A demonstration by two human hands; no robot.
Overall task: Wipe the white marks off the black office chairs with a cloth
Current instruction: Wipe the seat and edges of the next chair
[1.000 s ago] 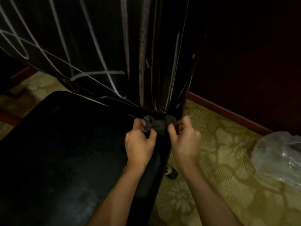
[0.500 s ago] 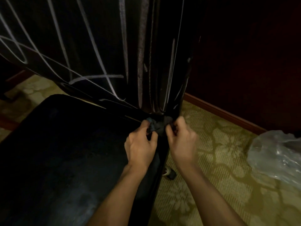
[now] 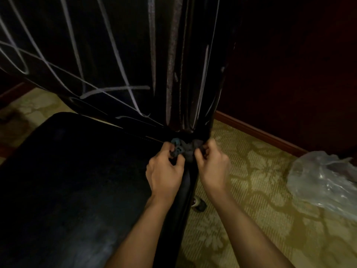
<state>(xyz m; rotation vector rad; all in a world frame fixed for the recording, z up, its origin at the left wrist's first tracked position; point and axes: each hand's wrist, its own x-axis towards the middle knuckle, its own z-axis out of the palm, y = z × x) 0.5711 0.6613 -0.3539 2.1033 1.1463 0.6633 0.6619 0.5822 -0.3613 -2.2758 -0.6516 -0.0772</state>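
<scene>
1. Where the chair's backrest (image 3: 119, 55) meets its seat (image 3: 73, 180), we see both hands working at a dark, bunched cloth (image 3: 188, 149) pressed into the right-hand corner of that joint.
2. Our left hand (image 3: 166, 171) has its fingers curled round the left part of the cloth, where a bluish fold shows between thumb and fingers.
3. Our right hand (image 3: 212, 163) pinches the cloth's right part, thumb and fingertips closed on it, just beside the left hand.
4. We find the cloth touching the base of the backrest and sitting above the seat's right edge.
5. White marks (image 3: 116, 89) run across the black backrest as long loops and crossing strokes, with paler streaks down its right side fold.
6. We see the seat as a broad black surface at lower left, with a faint dull sheen near the bottom.
7. Beneath the seat's right edge, a small dark caster (image 3: 199, 204) rests on the patterned yellow-green carpet (image 3: 251, 219).
8. A crumpled clear plastic bag (image 3: 324, 180) lies on the carpet at the right, well apart from our hands.
9. We note a reddish wooden skirting board (image 3: 260, 132) along the foot of a dark wall behind the chair.
</scene>
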